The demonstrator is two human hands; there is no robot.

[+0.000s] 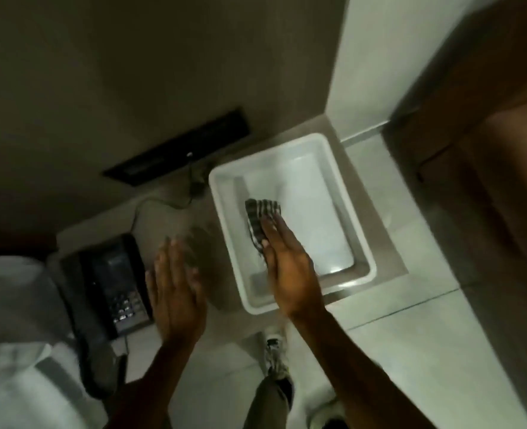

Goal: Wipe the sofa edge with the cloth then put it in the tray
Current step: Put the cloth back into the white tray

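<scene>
A black-and-white striped cloth point(259, 219) hangs inside the white plastic tray point(225, 193), which stands on a grey side table. My right hand point(290, 267) reaches over the tray's near rim, its fingers stretched forward with the cloth pinched beneath them. The cloth's lower part is hidden by that hand. My left hand point(175, 286) hovers flat and blurred over the table, left of the tray, with fingers apart and nothing in it. A brown sofa point(497, 168) fills the right side.
A black desk phone point(113, 280) with a cord lies on the table's left part. A dark wall panel point(178, 150) with a plugged cable sits behind. White bedding point(18, 329) is at the lower left. Pale floor tiles and my shoe point(276, 351) show below.
</scene>
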